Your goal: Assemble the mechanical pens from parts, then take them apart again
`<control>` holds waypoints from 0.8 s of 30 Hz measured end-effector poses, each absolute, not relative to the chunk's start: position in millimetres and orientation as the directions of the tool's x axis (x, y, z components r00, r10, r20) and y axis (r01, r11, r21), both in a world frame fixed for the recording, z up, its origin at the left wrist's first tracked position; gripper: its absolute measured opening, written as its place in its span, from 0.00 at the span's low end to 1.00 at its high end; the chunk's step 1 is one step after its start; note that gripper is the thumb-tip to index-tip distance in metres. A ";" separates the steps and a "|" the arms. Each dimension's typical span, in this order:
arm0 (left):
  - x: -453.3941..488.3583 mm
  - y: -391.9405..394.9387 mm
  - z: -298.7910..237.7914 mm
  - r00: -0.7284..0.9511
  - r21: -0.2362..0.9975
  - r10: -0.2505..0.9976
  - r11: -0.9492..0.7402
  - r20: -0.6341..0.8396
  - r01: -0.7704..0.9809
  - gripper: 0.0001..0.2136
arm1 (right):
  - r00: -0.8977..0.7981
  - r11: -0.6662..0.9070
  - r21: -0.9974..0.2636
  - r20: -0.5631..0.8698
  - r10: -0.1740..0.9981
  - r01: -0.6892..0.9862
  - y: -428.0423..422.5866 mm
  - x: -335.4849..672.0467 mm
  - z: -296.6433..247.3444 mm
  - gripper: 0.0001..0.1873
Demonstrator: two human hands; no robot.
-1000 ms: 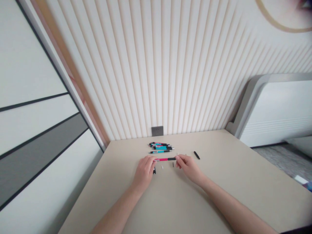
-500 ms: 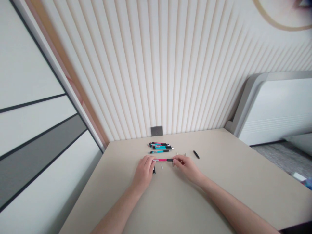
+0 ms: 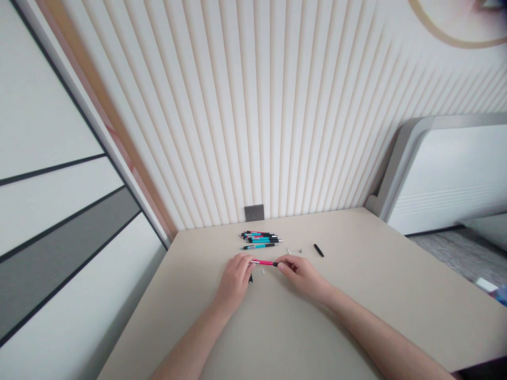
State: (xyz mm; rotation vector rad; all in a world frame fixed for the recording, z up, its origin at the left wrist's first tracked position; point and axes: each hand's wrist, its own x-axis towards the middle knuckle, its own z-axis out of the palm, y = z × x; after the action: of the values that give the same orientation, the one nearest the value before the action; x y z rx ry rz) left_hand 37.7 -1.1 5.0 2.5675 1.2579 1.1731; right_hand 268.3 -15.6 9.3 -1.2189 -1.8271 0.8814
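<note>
A slim pink pen with a black end (image 3: 263,263) is held across the gap between both hands, over a beige tabletop (image 3: 356,295). Left hand (image 3: 236,279): fingers closed around the pink end, pen gripped. Right hand (image 3: 303,277): thumb and fingertips pinched nearly shut on the black end, pen gripped there; how much of that end is covered cannot be told.

A small black piece (image 3: 251,278) is partly hidden just beside the left hand. A small white piece (image 3: 263,271) lies just below the pen, between the hands. A side-by-side group of teal, pink and black pens (image 3: 261,240) lies nearer the wall. A short black cylindrical part (image 3: 318,250) lies beyond the right hand, with a tiny white bit (image 3: 289,251) and a tiny grey bit (image 3: 300,250) to its left. A grey wall socket plate (image 3: 254,212) is set low in a ribbed cream wall panel (image 3: 237,105), behind the table's far edge.
</note>
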 end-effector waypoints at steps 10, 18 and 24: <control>37.0 -2.8 6.8 0.425 0.337 0.692 -0.683 0.583 0.648 0.08 | -0.289 0.326 -0.848 0.216 0.932 0.418 -17.7 264.6 8.7 0.12; 38.2 -3.9 8.0 0.448 0.327 0.689 -0.690 0.570 0.645 0.07 | -0.247 0.315 -0.829 0.221 0.943 0.461 -16.3 265.4 9.6 0.11; 34.6 0.8 4.2 0.385 0.352 0.712 -0.653 0.587 0.671 0.08 | -0.226 0.365 -0.789 0.289 0.930 0.494 -13.4 268.5 7.5 0.11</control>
State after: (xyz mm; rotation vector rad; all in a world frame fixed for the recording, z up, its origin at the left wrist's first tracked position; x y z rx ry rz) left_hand 34.6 0.8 4.2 2.5671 1.2833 1.1332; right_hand 268.5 -13.4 7.5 -1.2411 -1.8598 0.7185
